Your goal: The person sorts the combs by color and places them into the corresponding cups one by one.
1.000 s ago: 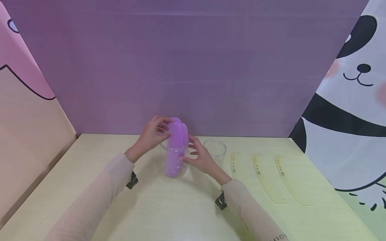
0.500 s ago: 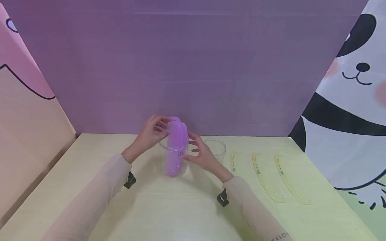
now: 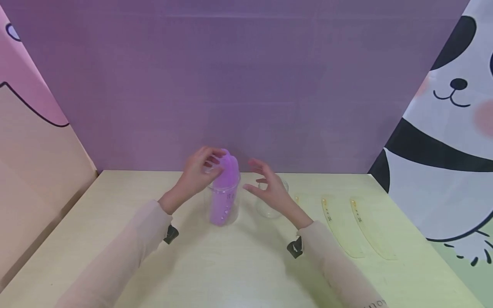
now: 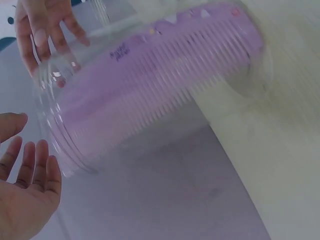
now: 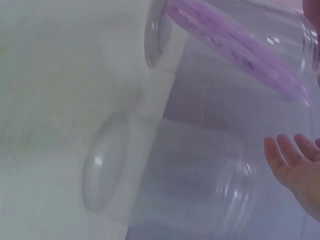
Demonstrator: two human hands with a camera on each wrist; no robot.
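Purple combs (image 3: 228, 171) stand upright, leaning a little, in a clear cup (image 3: 208, 205) at the back of the table; the left wrist view shows one comb's (image 4: 165, 70) teeth through the wall. My left hand (image 3: 198, 169) is beside the cup's mouth, fingers loosely bent and holding nothing; whether it touches a comb is unclear in the head view. To the right of that cup, my right hand (image 3: 271, 188) hovers apart with fingers spread and nothing in them. Behind it stands a second clear cup (image 3: 267, 210), partly covered by the hand; the right wrist view shows this cup (image 5: 175, 175) with nothing inside.
Curved, see-through yellow pieces, perhaps combs, lie in a row on the right of the table (image 3: 215, 265): one farther right (image 3: 369, 231), another beside it (image 3: 340, 233), and a third mostly behind my right hand. A purple cloth wall (image 3: 246, 85) rises at the table's back edge.
My right hand has left the side of the comb-filled cup and moved right, in front of the second cup. My left hand has shifted slightly right. The combs stay in the cup.
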